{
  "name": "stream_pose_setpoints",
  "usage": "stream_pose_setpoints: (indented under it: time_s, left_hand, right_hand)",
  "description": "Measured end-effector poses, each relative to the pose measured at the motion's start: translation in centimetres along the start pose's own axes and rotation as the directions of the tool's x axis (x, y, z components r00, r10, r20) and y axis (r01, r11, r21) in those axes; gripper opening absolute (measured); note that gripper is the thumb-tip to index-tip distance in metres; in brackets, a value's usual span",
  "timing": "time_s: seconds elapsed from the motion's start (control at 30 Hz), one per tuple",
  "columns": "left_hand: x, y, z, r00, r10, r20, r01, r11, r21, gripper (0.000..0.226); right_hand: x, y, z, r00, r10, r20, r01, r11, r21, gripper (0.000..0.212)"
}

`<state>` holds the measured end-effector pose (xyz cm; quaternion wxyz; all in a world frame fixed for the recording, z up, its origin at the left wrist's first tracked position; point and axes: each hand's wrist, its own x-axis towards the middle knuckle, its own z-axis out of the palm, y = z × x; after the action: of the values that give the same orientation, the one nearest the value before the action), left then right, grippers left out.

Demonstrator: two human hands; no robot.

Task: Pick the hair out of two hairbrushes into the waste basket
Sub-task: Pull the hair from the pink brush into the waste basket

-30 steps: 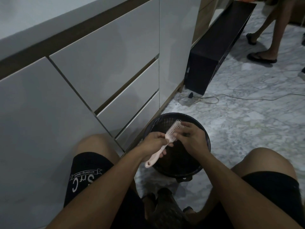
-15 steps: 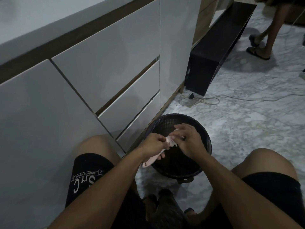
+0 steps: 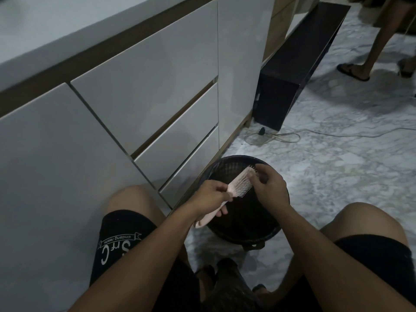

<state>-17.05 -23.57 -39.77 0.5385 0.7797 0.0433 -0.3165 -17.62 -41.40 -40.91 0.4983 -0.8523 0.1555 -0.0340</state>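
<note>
Gripping the handle of a pink hairbrush (image 3: pixel 239 185), the left hand (image 3: pixel 210 197) has its fingers curled round it, so most of the handle is hidden and only its rounded end shows below the palm. The brush slants up over the black waste basket (image 3: pixel 247 233), bristles facing right. Above the basket's far side, the right hand (image 3: pixel 269 184) meets the brush head with fingers bent, fingertips pinched in among the bristles near the tip; whether any hair is between them is too small and dim to tell. The basket's inside is dark, and its contents cannot be made out. Both hands and the right forearm cover much of its right rim. No second brush can be made out.

The basket stands on a marbled floor (image 3: pixel 337 176) between the person's bare knees, with its left rim close against the white drawer fronts (image 3: pixel 144 97). Right of the basket the floor lies open. Beyond the basket a pale cable (image 3: pixel 273 138) loops beside a dark low cabinet (image 3: pixel 297 64). Far beyond the basket, another person's legs (image 3: pixel 371 48) are cut off by the frame's top edge.
</note>
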Motion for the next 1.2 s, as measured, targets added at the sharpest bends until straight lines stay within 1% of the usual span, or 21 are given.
stream_pose_setpoints:
  time_s: [0.07,0.1,0.13,0.17,0.2,0.23,0.3,0.37,0.4,0.5,0.57,0.63,0.67,0.7,0.77,0.83,0.87,0.93,1.03,1.1,1.2]
  left_hand:
    - [0.1,0.1,0.6,0.999,0.019,-0.033,-0.019,1.0,-0.001,0.029]
    - [0.2,0.1,0.9,0.998,0.031,-0.055,-0.031,1.0,0.006,0.029]
    - [0.3,0.1,1.1,0.996,0.045,-0.08,-0.044,0.999,0.018,0.029]
    - [0.4,0.1,1.3,0.993,0.059,-0.106,-0.057,0.998,0.028,0.029]
    - [0.5,0.1,1.4,0.989,0.074,-0.131,-0.07,0.997,0.034,0.029]
    - [0.6,0.2,1.4,0.984,0.088,-0.153,-0.083,0.996,0.043,0.029]
    - [0.7,0.4,1.3,0.978,0.104,-0.182,-0.093,0.993,0.069,0.032]
    - [0.2,1.0,1.0,0.976,0.113,-0.188,-0.098,0.992,0.086,0.032]
    - [0.0,1.3,0.8,0.977,0.114,-0.18,-0.099,0.991,0.091,0.032]
    - [-0.6,2.0,0.2,0.985,0.102,-0.141,-0.092,0.993,0.072,0.031]
    - [-0.8,2.2,-0.1,0.984,0.095,-0.152,-0.089,0.995,0.043,0.028]
    - [-1.1,2.5,-0.3,0.975,0.095,-0.202,-0.094,0.995,0.019,0.02]
    - [-1.2,2.6,-0.4,0.966,0.098,-0.238,-0.099,0.995,0.006,0.019]
    - [-1.3,2.8,-0.5,0.956,0.102,-0.276,-0.107,0.994,-0.003,0.019]
    - [-1.5,3.1,-0.8,0.934,0.118,-0.337,-0.128,0.992,-0.006,0.019]
    - [-1.9,3.6,-1.4,0.918,0.144,-0.369,-0.153,0.988,0.004,0.019]
    - [-2.2,4.1,-1.7,0.912,0.163,-0.376,-0.17,0.985,0.015,0.019]
    - [-2.8,5.1,-2.5,0.9,0.216,-0.38,-0.212,0.976,0.052,0.019]
    - [-3.7,7.2,-3.6,0.879,0.28,-0.387,-0.26,0.96,0.104,0.022]
    - [-4.4,8.9,-4.5,0.865,0.315,-0.391,-0.288,0.949,0.128,0.021]
    - [-5.7,11.9,-6.2,0.836,0.368,-0.407,-0.341,0.93,0.14,0.019]
  right_hand:
    - [0.3,-0.1,0.1,0.986,0.155,0.057,-0.162,0.975,0.15,0.046]
    - [0.3,-0.3,0.1,0.959,0.251,0.129,-0.278,0.918,0.281,0.045]
    - [0.3,-0.5,0.1,0.917,0.328,0.228,-0.396,0.822,0.409,0.039]
    - [0.2,-0.8,-0.1,0.87,0.361,0.335,-0.49,0.711,0.505,0.032]
    - [0.0,-0.9,-0.3,0.833,0.37,0.411,-0.55,0.632,0.545,0.026]
    - [-0.1,-0.9,-0.5,0.814,0.372,0.446,-0.577,0.611,0.543,0.022]
    - [0.0,-0.6,-0.5,0.821,0.382,0.424,-0.563,0.662,0.495,0.02]
    - [0.3,-0.2,-0.4,0.847,0.387,0.363,-0.523,0.726,0.446,0.026]
    - [0.4,-0.2,-0.4,0.858,0.373,0.354,-0.506,0.735,0.452,0.03]
    - [0.8,-0.5,-0.4,0.862,0.287,0.418,-0.493,0.666,0.56,0.042]
    - [0.7,-0.9,-0.4,0.838,0.268,0.475,-0.53,0.601,0.598,0.039]
    - [0.5,-1.4,-0.4,0.813,0.285,0.507,-0.564,0.6,0.567,0.031]
    - [0.2,-1.6,-0.5,0.809,0.299,0.505,-0.564,0.634,0.529,0.027]
    - [-0.1,-1.8,-0.5,0.818,0.313,0.483,-0.545,0.691,0.475,0.023]
    - [-0.8,-2.2,-0.8,0.863,0.323,0.388,-0.464,0.811,0.357,0.017]
    - [-1.3,-3.0,-1.1,0.916,0.298,0.271,-0.371,0.884,0.284,0.017]
    - [-1.3,-3.6,-1.4,0.936,0.274,0.222,-0.332,0.899,0.287,0.018]
    - [-0.9,-5.6,-2.2,0.96,0.226,0.166,-0.273,0.891,0.363,0.025]
    - [0.3,-9.6,-3.6,0.979,0.129,0.157,-0.19,0.855,0.483,0.037]
    - [1.1,-12.3,-4.3,0.981,0.074,0.177,-0.154,0.856,0.493,0.042]
    - [2.2,-16.0,-5.1,0.983,0.01,0.183,-0.095,0.882,0.461,0.043]
